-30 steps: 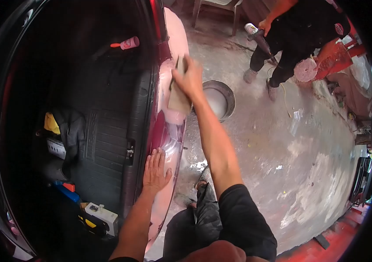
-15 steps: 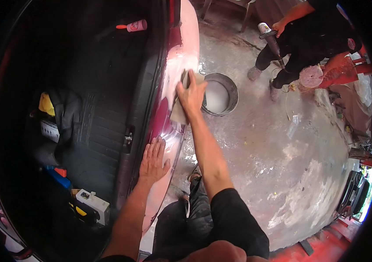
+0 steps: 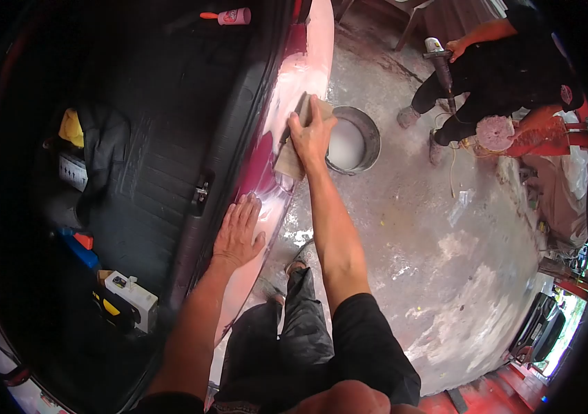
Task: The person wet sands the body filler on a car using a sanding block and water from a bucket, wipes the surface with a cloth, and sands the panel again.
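My right hand (image 3: 313,140) presses a tan-grey sheet of sandpaper (image 3: 288,161) against the painted rear edge of a car (image 3: 256,164). The thumb and fingers spread over the sheet, and its ends stick out above and below the hand. Whether a block lies under it, I cannot tell. My left hand (image 3: 240,231) rests flat on the same edge, nearer my body, with its fingers stretched out and nothing held. The surface is patchy pink and dark red, with wet-looking shine between the hands. Just right of my right hand, a round dark tub (image 3: 375,131) holds milky liquid (image 3: 346,146).
The open dark trunk (image 3: 162,172) at left contains a pink bottle (image 3: 234,16), a dark cloth (image 3: 104,141) and a black-and-white box (image 3: 133,303). At upper right, another person (image 3: 494,69) holds a power tool (image 3: 440,65) above the stained concrete floor (image 3: 418,228).
The view has turned slightly, shifting the surroundings. My right hand and the sandpaper have slid a little along the edge, away from my body. My left hand stays flat on the edge.
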`<state>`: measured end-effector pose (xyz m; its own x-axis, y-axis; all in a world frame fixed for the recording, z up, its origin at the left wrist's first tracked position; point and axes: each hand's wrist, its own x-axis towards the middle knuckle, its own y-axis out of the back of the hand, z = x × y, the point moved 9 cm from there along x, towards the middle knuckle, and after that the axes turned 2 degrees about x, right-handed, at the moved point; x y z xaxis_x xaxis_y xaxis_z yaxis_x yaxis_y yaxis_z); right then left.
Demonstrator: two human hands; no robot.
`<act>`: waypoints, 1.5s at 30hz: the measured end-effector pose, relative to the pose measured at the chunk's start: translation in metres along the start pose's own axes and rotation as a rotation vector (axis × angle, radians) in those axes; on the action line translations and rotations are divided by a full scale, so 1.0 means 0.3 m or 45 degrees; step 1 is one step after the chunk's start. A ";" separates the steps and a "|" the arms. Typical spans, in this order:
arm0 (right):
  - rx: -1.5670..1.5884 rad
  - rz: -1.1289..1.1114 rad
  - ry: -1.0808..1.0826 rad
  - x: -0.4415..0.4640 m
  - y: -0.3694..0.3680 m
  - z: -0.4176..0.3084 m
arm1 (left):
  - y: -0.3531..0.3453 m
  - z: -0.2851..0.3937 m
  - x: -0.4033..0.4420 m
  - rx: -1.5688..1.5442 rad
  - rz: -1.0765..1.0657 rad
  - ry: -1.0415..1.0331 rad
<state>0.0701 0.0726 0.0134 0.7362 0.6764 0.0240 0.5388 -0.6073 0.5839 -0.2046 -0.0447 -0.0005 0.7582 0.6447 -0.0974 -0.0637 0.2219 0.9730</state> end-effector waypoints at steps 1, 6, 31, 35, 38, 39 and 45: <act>-0.009 -0.002 -0.010 -0.025 0.011 0.018 | 0.005 -0.002 0.005 -0.005 -0.005 0.001; -0.075 0.101 0.060 -0.184 0.051 0.097 | 0.022 0.005 0.011 -0.059 0.042 -0.009; -0.069 0.124 -0.008 -0.241 0.030 0.126 | 0.010 -0.003 0.003 -0.023 0.058 -0.015; -0.125 0.054 0.000 0.032 -0.023 -0.028 | -0.008 -0.016 0.003 -0.001 0.003 -0.007; -0.071 0.057 -0.008 -0.056 0.004 0.019 | -0.001 0.001 0.018 0.002 -0.035 0.001; -0.061 0.063 -0.004 -0.116 0.013 0.047 | -0.005 -0.002 0.014 -0.006 -0.018 -0.006; -0.070 0.115 -0.033 -0.130 -0.017 0.047 | -0.011 0.000 -0.006 0.020 0.009 -0.015</act>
<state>0.0444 0.0436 -0.0020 0.7915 0.6084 0.0580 0.4469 -0.6409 0.6242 -0.2057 -0.0466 -0.0035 0.7654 0.6375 -0.0882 -0.0589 0.2059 0.9768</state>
